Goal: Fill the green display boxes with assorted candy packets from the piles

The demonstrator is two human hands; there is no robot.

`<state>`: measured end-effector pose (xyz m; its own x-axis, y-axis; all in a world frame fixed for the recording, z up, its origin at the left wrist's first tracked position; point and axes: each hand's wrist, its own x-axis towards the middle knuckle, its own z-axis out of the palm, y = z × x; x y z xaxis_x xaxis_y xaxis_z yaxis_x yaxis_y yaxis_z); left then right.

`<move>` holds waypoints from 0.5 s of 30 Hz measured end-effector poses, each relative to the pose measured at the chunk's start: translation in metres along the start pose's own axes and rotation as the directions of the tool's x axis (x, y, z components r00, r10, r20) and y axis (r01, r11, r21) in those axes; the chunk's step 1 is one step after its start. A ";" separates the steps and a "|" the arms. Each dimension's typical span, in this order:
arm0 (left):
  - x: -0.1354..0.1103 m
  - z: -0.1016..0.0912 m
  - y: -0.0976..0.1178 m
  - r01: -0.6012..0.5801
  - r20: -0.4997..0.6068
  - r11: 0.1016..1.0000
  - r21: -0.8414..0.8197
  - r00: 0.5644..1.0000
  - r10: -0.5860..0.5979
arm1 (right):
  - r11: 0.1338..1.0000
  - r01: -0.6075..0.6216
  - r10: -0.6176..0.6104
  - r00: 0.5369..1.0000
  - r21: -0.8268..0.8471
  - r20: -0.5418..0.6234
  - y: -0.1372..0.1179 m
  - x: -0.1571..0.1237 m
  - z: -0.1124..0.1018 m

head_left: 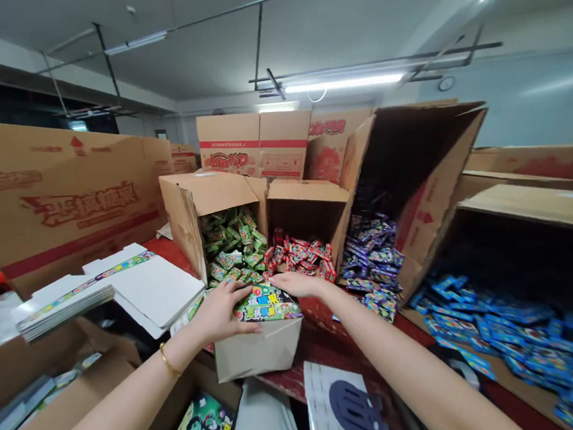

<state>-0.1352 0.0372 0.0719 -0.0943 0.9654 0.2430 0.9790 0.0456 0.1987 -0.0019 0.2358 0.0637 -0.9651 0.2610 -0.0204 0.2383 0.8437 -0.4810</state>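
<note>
Head cam: my left hand [219,312] is spread over the white cardboard box with colourful printed top [261,351]; my right hand [297,285], separate, is at its far side, can't tell if it's gripping. I'd press evenly so it stays square. It's by the near edge of a worn dark-red table [319,332], white tube light [345,83] overhead.

Cool light from a fluorescent tube [345,83], burnt out to plain white, comes from above and beyond the white box [258,352]. Right of the box, the tall carton [430,196] holds deep shadow; farther right, blue packets [523,338] look smeared. Left of it, wide-angle distortion stretches a printed carton [79,203].
</note>
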 end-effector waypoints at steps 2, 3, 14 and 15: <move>0.000 -0.001 -0.003 -0.011 -0.002 1.000 -0.006 1.000 0.011 | 0.999 0.042 -0.042 0.999 -0.030 0.010 -0.009 -0.010 -0.002; 0.000 0.000 -0.004 -0.018 0.003 1.000 -0.009 1.000 0.018 | 0.995 0.071 -0.071 0.997 -0.067 -0.002 -0.015 -0.014 -0.002; -0.001 0.011 -0.004 -0.064 0.128 0.986 0.156 0.991 0.044 | 0.968 0.196 -0.205 0.978 -0.155 -0.046 -0.029 -0.032 0.026; -0.001 0.011 -0.007 -0.076 0.145 0.985 0.157 0.988 0.053 | 0.972 0.190 -0.199 0.978 -0.134 -0.057 -0.029 -0.034 0.029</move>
<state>-0.1397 0.0387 0.0603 -0.0146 0.9935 0.1129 0.9996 0.0115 0.0276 0.0210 0.1892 0.0526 -0.9855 0.1139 0.1260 0.0626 0.9332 -0.3540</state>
